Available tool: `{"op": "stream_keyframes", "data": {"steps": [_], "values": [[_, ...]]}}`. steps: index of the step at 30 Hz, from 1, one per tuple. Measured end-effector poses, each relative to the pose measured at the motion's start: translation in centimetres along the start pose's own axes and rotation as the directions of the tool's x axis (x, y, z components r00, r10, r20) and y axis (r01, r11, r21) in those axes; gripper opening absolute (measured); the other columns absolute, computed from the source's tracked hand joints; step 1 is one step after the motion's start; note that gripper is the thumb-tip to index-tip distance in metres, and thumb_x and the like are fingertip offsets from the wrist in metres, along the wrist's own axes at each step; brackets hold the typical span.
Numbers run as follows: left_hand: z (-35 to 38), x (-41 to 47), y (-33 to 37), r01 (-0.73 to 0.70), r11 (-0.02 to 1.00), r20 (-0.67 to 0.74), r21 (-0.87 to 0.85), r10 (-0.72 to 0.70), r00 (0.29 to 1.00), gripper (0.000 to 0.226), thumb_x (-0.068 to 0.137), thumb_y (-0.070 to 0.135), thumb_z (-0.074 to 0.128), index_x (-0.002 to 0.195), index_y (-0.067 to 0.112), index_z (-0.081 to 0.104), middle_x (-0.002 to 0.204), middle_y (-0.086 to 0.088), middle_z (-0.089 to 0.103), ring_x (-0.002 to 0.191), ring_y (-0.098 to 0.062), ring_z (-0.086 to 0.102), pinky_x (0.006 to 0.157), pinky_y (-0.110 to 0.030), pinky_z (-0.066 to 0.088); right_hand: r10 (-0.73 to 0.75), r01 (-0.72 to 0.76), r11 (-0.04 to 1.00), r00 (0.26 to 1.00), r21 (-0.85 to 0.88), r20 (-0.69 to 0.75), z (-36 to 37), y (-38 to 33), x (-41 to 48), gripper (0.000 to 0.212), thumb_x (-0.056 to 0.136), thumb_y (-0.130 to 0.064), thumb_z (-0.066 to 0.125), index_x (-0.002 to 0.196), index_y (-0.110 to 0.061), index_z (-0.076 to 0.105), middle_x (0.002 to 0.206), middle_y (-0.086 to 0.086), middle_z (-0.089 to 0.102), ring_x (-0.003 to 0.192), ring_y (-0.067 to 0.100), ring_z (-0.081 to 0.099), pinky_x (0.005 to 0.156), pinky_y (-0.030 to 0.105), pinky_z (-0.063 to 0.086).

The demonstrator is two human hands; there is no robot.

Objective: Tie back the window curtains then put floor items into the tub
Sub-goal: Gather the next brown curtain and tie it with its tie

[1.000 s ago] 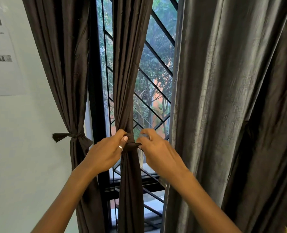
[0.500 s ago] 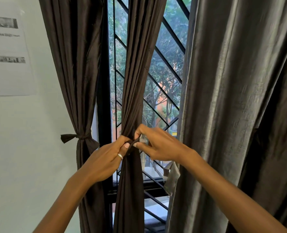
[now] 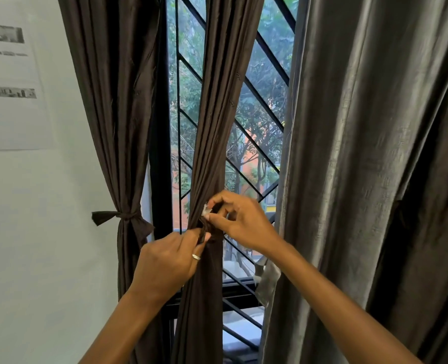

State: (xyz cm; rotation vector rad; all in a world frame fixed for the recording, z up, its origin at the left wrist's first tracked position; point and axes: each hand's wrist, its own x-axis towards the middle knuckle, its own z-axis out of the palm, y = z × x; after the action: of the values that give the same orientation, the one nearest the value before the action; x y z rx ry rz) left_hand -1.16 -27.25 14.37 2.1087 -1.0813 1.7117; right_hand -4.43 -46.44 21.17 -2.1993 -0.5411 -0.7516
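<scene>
Both hands' grip pinching tie band (image 3: 204, 232) around middle curtain (image 3: 217, 127).

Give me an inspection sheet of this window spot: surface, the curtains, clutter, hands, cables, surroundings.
Surface: no floor or tub in view.
Job's things: left dark curtain already tied with a knotted band; middle dark curtain gathered, its tie strip being worked; grey curtain on the right hangs loose.
Clutter: nothing seen.
Hands: left hand, wearing a ring, pinches the tie strip; right hand grips the strip's pale-tipped end just above.
Cables: nothing seen.
Surroundings: window grille with trees outside; printed paper on the white wall.
</scene>
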Motion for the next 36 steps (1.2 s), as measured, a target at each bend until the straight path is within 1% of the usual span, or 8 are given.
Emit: {"op": "stream_keyframes", "data": {"steps": [4,6,9,13,18,27,31,36], "values": [[-0.2,0.5,0.6,-0.063,0.997,-0.039,0.039,0.065,0.997,0.026,0.095,0.028,0.064,0.081,0.007,0.072,0.057,-0.003,0.056,0.045,-0.016,0.049,0.038,-0.031,0.041,-0.142,0.13,0.975,0.988,-0.181,-0.053,0.5,0.6,-1.0,0.014,0.092,-0.022,0.067,0.104,-0.019,0.075,0.082,-0.012,0.071,0.057,0.009,0.06,0.054,0.025,0.048],[-0.1,0.6,0.7,-0.024,1.0,-0.02,0.003,0.024,1.0,0.031,0.099,0.03,0.059,0.082,0.008,0.071,0.057,-0.002,0.056,0.045,-0.016,0.048,0.037,-0.031,0.041,-0.189,0.187,0.95,0.982,-0.25,0.016,0.3,0.7,-1.7,0.023,0.089,-0.018,0.061,0.108,-0.016,0.074,0.096,-0.006,0.07,0.075,0.007,0.062,0.067,0.025,0.051],[0.1,1.0,0.8,0.098,0.992,0.037,-0.074,-0.096,0.995,0.038,0.103,0.034,0.048,0.084,0.009,0.067,0.056,-0.002,0.054,0.044,-0.017,0.046,0.036,-0.034,0.04,-0.135,0.174,0.935,0.98,-0.31,0.143,0.2,0.6,-2.6,0.034,0.082,-0.023,0.061,0.116,-0.021,0.067,0.104,-0.008,0.056,0.077,0.006,0.048,0.065,0.03,0.048],[0.0,2.0,1.1,0.209,0.97,0.135,-0.124,-0.193,0.972,0.04,0.103,0.039,0.042,0.085,0.011,0.064,0.052,0.0,0.051,0.04,-0.019,0.045,0.035,-0.036,0.039,-0.1,0.162,0.927,0.976,-0.338,0.192,0.6,0.8,-2.8,0.031,0.08,-0.033,0.067,0.105,-0.018,0.057,0.103,-0.005,0.043,0.082,0.017,0.048,0.065,0.042,0.049],[-0.1,3.4,1.7,0.251,0.963,0.237,-0.095,-0.223,0.946,0.033,0.097,0.04,0.045,0.081,0.016,0.06,0.05,0.004,0.052,0.037,-0.018,0.047,0.034,-0.032,0.042,-0.055,0.116,0.838,0.99,-0.534,0.13,1.5,1.4,-2.9,0.047,0.076,-0.055,0.071,0.098,-0.017,0.052,0.101,-0.004,0.039,0.084,0.018,0.046,0.066,0.042,0.048],[0.0,4.4,2.4,0.436,0.896,0.445,-0.086,-0.357,0.821,0.034,0.102,0.044,0.042,0.093,0.021,0.065,0.065,-0.001,0.061,0.057,-0.023,0.06,0.056,-0.041,0.055,-0.081,0.088,0.748,0.996,-0.658,0.041,1.8,1.0,-3.3,0.024,0.081,-0.04,0.053,0.082,-0.017,0.048,0.092,-0.005,0.032,0.075,0.018,0.038,0.067,0.038,0.037],[0.0,5.1,2.8,0.558,0.815,0.472,-0.157,-0.435,0.767,0.031,0.101,0.039,0.049,0.089,0.02,0.071,0.065,0.0,0.065,0.058,-0.018,0.061,0.058,-0.039,0.055,-0.097,0.098,0.694,0.994,-0.713,0.042,2.0,0.7,-4.1,0.026,0.088,-0.041,0.049,0.096,-0.017,0.054,0.098,-0.001,0.044,0.079,0.02,0.045,0.07,0.04,0.041],[0.3,5.4,2.6,0.623,0.766,0.486,-0.157,-0.489,0.724,0.03,0.1,0.035,0.054,0.085,0.017,0.073,0.062,-0.001,0.065,0.054,-0.016,0.059,0.057,-0.039,0.055,-0.222,0.107,0.674,0.973,-0.731,-0.062,2.2,1.0,-6.0,0.03,0.098,-0.033,0.054,0.122,-0.016,0.058,0.118,0.003,0.062,0.103,0.023,0.059,0.08,0.036,0.048]]}}
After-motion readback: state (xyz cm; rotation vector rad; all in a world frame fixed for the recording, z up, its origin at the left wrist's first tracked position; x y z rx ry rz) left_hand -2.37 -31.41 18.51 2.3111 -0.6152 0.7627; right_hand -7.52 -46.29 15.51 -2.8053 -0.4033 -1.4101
